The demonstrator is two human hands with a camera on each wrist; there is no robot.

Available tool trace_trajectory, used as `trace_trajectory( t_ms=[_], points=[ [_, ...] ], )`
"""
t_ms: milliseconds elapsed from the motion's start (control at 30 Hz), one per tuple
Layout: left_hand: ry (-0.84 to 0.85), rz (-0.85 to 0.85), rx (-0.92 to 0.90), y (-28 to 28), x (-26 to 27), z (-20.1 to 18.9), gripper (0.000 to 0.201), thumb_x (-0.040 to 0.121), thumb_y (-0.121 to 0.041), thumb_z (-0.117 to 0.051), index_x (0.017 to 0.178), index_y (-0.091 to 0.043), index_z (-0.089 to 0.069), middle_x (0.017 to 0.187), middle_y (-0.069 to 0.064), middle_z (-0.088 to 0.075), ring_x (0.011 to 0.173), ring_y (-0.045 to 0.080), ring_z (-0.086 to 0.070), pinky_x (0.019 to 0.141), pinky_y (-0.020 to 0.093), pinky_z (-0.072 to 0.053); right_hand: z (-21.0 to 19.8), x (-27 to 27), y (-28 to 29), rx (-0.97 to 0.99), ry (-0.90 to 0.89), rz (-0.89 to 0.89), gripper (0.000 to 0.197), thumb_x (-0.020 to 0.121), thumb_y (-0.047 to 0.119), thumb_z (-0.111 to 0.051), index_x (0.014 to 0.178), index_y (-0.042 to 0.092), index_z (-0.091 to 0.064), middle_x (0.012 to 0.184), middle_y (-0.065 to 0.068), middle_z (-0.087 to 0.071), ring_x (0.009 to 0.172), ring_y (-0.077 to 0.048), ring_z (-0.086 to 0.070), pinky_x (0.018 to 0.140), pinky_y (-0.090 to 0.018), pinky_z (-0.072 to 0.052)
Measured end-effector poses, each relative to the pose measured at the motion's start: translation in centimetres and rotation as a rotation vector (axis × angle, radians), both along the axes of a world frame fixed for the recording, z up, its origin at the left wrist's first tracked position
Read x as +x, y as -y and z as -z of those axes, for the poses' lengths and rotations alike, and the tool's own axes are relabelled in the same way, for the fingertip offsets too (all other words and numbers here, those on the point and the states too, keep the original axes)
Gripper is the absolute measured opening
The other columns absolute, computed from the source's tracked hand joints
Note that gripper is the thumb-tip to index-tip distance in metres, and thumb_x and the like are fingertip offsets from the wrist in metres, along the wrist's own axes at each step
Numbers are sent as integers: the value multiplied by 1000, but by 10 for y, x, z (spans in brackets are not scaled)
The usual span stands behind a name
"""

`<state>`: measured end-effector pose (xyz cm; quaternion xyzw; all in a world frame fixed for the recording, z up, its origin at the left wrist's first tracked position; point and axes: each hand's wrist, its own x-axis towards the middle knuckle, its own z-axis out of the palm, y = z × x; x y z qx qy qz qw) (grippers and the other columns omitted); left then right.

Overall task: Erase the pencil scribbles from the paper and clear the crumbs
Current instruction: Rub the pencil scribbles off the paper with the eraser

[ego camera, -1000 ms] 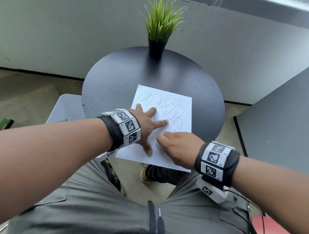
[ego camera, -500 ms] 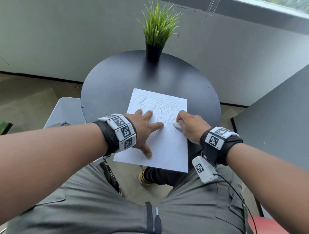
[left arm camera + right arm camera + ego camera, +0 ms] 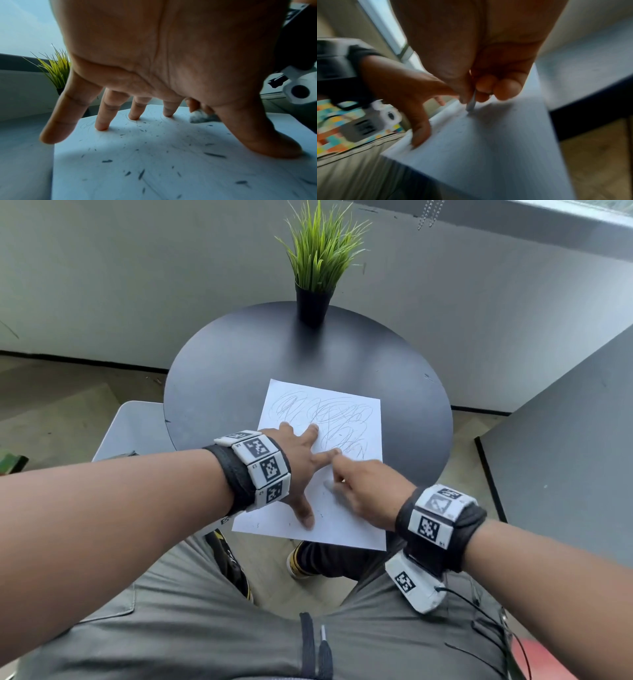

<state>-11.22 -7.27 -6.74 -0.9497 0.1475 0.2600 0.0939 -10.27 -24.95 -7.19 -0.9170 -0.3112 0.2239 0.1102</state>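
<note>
A white sheet of paper point(image 3: 356, 518) lies on the round black table point(image 3: 219, 385), its near edge hanging over the rim. Pencil scribbles point(image 3: 329, 419) cover its far half; the near half is mostly rubbed pale. Dark eraser crumbs point(image 3: 140, 174) lie scattered over the near part. My left hand point(image 3: 301, 467) presses the sheet flat with spread, straight fingers point(image 3: 102, 121). My right hand point(image 3: 359, 491) pinches a small white eraser point(image 3: 199, 115) against the paper, just right of the left thumb. The eraser point(image 3: 471, 104) shows blurred in the right wrist view.
A potted green grass plant point(image 3: 318, 268) stands at the table's far edge. A grey surface point(image 3: 565, 446) lies to the right and a pale chair seat point(image 3: 133, 433) to the left. My knees sit under the table's near rim.
My right hand with the eraser swung from the near left of the sheet out to its right edge, then back to the middle. The left hand stayed pressing the paper.
</note>
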Motion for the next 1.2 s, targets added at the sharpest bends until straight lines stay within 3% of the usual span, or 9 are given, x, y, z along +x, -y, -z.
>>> trace_trajectory(
  t_ms=[67,200,367,533,667,800,967,1133,1200],
  points=[
    [-3,3,4,0,0,-1,134,43,-95,-65,149,-54,6,165,6,3,135,44,-31,87,51,-49,-1,3,0,-9,-23,-71,20,99,40,-49,99,21,-47,83,1,-56,76,-23,-52,69,-36,-47],
    [0,18,12,-1,-1,-2,135,43,-97,-62,150,-54,9,165,5,2,134,41,-31,85,50,-49,-2,46,10,35,18,215,18,93,40,-55,94,22,-53,86,-5,-62,81,-26,-58,68,-34,-46],
    [-21,10,1,-8,-2,-1,135,42,-96,-63,148,-57,11,165,0,7,138,40,-25,89,53,-51,0,6,0,-19,-92,-70,20,96,42,-53,89,24,-46,82,0,-58,75,-21,-55,66,-33,-45],
    [-22,23,16,-7,-3,-3,134,45,-96,-62,148,-55,14,165,-1,9,140,39,-23,87,52,-49,3,45,13,75,-6,192,15,94,40,-55,97,25,-53,88,-1,-62,82,-23,-58,69,-33,-46],
    [-35,21,28,-9,-4,-4,135,46,-93,-66,149,-55,12,165,-1,11,141,40,-20,83,50,-49,4,12,3,9,-100,-57,16,95,41,-53,97,25,-51,86,-2,-62,77,-22,-57,68,-33,-47],
    [-32,18,19,-7,-3,-5,134,49,-92,-67,149,-55,14,165,0,11,142,40,-20,88,51,-48,-3,49,12,70,8,212,13,94,36,-55,98,23,-55,93,-4,-64,86,-25,-58,73,-33,-46],
    [-28,9,19,-6,-4,-6,136,46,-90,-70,149,-56,11,165,0,7,140,39,-23,86,51,-48,3,0,-5,29,-139,-20,13,96,41,-51,92,28,-48,87,-1,-60,77,-21,-57,69,-34,-48],
    [-35,10,33,-5,-4,-7,134,48,-91,-68,149,-55,12,165,1,7,139,38,-24,86,51,-47,2,49,16,61,17,259,15,92,40,-56,91,24,-53,91,-2,-64,84,-23,-59,71,-33,-46],
    [-34,8,31,-6,-4,-6,135,47,-91,-69,149,-54,12,164,1,7,139,39,-23,86,51,-47,3,35,17,33,8,153,16,94,41,-54,94,24,-51,86,-3,-63,78,-22,-57,67,-32,-44]
  ],
)
